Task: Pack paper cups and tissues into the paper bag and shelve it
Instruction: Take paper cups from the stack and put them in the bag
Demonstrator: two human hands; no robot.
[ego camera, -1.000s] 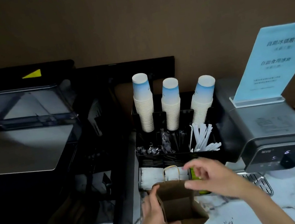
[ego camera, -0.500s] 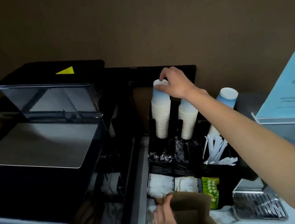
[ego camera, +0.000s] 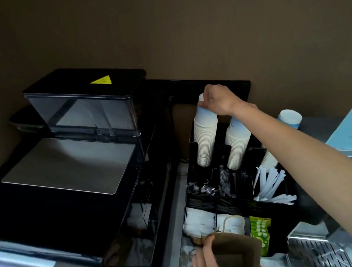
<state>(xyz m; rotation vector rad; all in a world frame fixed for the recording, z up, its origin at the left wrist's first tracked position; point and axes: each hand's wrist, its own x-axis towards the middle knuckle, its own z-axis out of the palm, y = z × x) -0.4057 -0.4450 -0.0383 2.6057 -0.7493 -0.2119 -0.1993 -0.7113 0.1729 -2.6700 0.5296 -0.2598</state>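
Partly hidden behind the right forearm: the third cup stack, only its blue top showing; bottom of the brown paper bag cut off by the frame edge. Right hand closed, fingers pinching the top cup of the leftmost cup stack in the black organizer. Left hand gripping the open bag's left wall, near below. Between both hands, compartments with white tissues, wrapped straws, green packets.
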